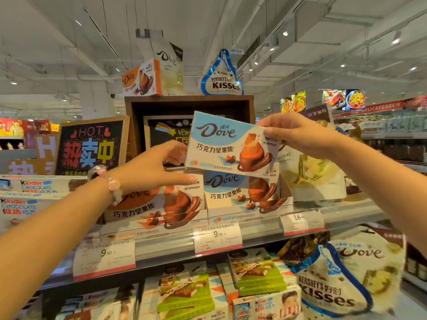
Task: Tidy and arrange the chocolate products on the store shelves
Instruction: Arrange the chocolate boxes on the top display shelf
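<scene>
While the right hand [298, 132] pinches the upper right corner of a blue-and-white Dove box [231, 144], thumb on its front face, the left hand [157, 167] grips the box's lower left edge, fingers curled behind it and thumb stretched beneath; a pink bead bracelet [111, 183] circles that wrist. The box hangs tilted, left end higher, in the air just above a matching blue Dove stack [245, 195] standing on the upper shelf [346, 215]. Beside that stack sits an orange Dove stack [157, 209], partly hidden by the left wrist. Price tags [218, 239] line the shelf edge. Kinder boxes [25, 195] lie to the left, a pale Dove pouch [312, 172] to the right. Behind stand a wooden crate [189, 102] and a "HOT" chalkboard sign [92, 146]. Below, a Hershey's Kisses bag [332, 292] leans beside green-topped chocolate boxes [258, 273].
</scene>
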The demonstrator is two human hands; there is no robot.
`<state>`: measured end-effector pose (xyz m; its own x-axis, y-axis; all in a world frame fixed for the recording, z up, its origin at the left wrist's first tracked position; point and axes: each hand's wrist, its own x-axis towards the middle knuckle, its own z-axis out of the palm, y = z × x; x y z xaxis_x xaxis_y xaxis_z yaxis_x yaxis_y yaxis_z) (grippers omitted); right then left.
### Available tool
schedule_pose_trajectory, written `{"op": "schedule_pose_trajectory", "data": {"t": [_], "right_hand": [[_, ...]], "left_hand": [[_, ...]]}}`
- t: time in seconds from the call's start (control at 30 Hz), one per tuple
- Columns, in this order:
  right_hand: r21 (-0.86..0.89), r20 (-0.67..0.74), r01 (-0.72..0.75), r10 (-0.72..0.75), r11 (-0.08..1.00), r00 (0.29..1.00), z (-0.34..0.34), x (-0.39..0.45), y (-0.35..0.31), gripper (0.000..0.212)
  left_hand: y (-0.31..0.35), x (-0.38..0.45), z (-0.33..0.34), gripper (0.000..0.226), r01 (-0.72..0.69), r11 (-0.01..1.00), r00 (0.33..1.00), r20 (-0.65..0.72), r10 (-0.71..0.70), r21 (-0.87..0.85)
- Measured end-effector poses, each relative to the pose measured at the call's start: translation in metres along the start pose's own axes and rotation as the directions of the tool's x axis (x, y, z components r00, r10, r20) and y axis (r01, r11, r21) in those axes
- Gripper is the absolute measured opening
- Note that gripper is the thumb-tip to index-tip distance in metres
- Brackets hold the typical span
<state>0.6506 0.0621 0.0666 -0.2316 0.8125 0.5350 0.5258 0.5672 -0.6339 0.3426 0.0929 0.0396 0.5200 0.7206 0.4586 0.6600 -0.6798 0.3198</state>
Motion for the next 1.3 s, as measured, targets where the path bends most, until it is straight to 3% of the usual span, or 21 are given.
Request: {"op": "schedule_pose_trajectory", "data": {"t": [0.1,0.17,0.37,0.53,0.67,0.8,1.0,1.17,1.3], "right_hand": [[0.021,0.013,-0.057,0.057,0.998,0.998,-0.002,-0.007,0.017,0.017],[0.018,0.014,-0.084,0.084,0.996,0.996,-0.005,-0.011,0.025,0.016],[-0.077,0.029,-0.138,0.141,0.987,0.990,-0.019,-0.016,0.034,0.015],[-0.290,0.039,-0.112,0.129,0.951,0.991,-0.017,-0.016,0.027,0.020],[-0.421,0.087,-0.095,0.144,0.902,0.986,-0.011,-0.012,0.020,0.020],[-0.506,0.163,-0.037,0.138,0.862,0.977,0.002,-0.007,0.023,0.016],[-0.548,0.215,0.008,0.132,0.837,0.968,0.007,-0.006,0.031,0.023],[-0.628,0.231,0.081,0.086,0.774,0.969,-0.001,-0.002,0.024,0.023],[-0.546,0.237,0.065,0.079,0.835,0.968,0.007,0.013,0.015,0.027]], "left_hand": [[0.010,0.009,0.010,0.086,-0.028,0.929,0.992,-0.124,-0.019,-0.368],[0.018,0.014,0.017,0.066,-0.076,0.909,0.988,-0.155,0.013,-0.409],[0.030,0.028,0.031,0.045,-0.157,0.916,0.971,-0.224,0.076,-0.370],[0.029,0.030,0.031,0.055,-0.102,0.941,0.993,-0.082,0.080,-0.324],[0.025,0.030,0.027,0.055,-0.092,0.976,0.995,-0.057,0.082,-0.197],[0.020,0.031,0.030,0.026,-0.090,0.995,0.996,-0.002,0.090,-0.046],[0.019,0.035,0.033,0.027,-0.086,0.986,0.995,0.052,0.079,0.143],[0.019,0.037,0.033,0.023,-0.108,0.985,0.990,0.101,0.095,0.134],[0.019,0.034,0.033,0.024,-0.104,0.989,0.992,0.081,0.096,0.109]]}}
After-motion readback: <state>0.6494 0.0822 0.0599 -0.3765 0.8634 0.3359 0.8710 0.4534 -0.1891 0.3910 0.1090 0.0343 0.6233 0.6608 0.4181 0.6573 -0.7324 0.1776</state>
